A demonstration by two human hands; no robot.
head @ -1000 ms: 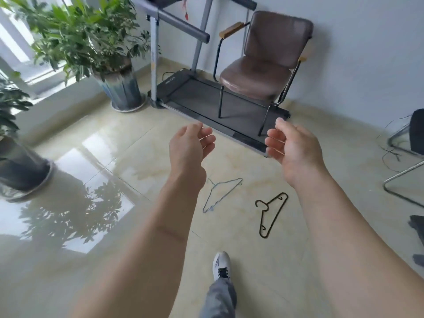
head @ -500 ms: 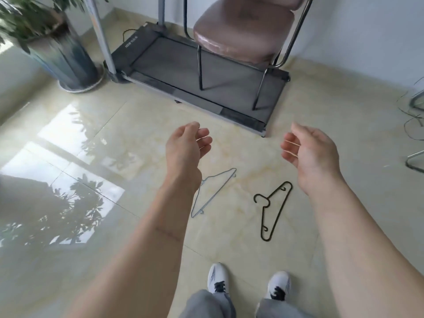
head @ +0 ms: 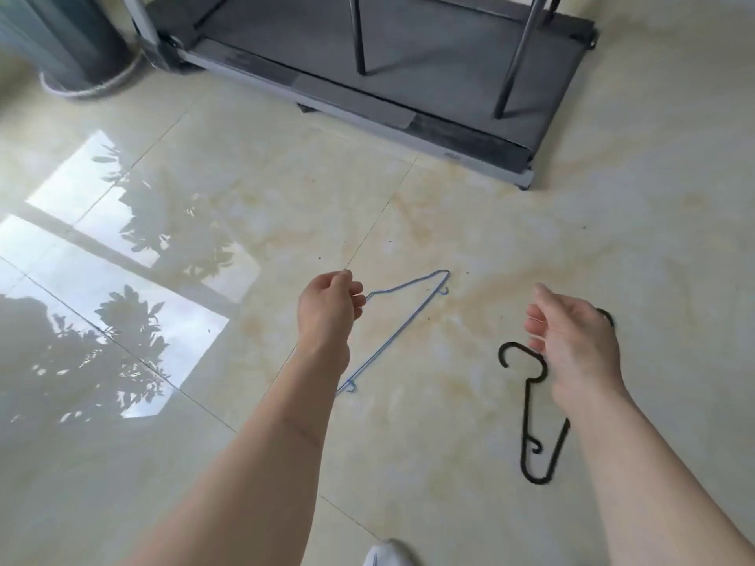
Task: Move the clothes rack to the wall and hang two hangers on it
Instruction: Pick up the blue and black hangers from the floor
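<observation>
A thin blue wire hanger point(head: 408, 319) lies flat on the glossy tiled floor. My left hand point(head: 329, 308) hovers over its hook end with the fingers loosely curled, and that end is hidden behind the hand. To the right lies a black plastic hanger point(head: 526, 414). My right hand point(head: 576, 345) is just above its upper part, fingers apart, and covers one arm of it. Neither hanger looks lifted. The clothes rack is not in view.
A dark treadmill deck point(head: 408, 116) lies across the top of the view, with the chair's metal legs point(head: 515, 55) standing on it. A dark plant pot point(head: 69, 42) is at the top left. My white shoe point(head: 388, 555) shows at the bottom edge.
My view has tilted down and come closer to the floor. Both hands have dropped toward the hangers, the left onto the blue hanger's hook end and the right over the black one.
</observation>
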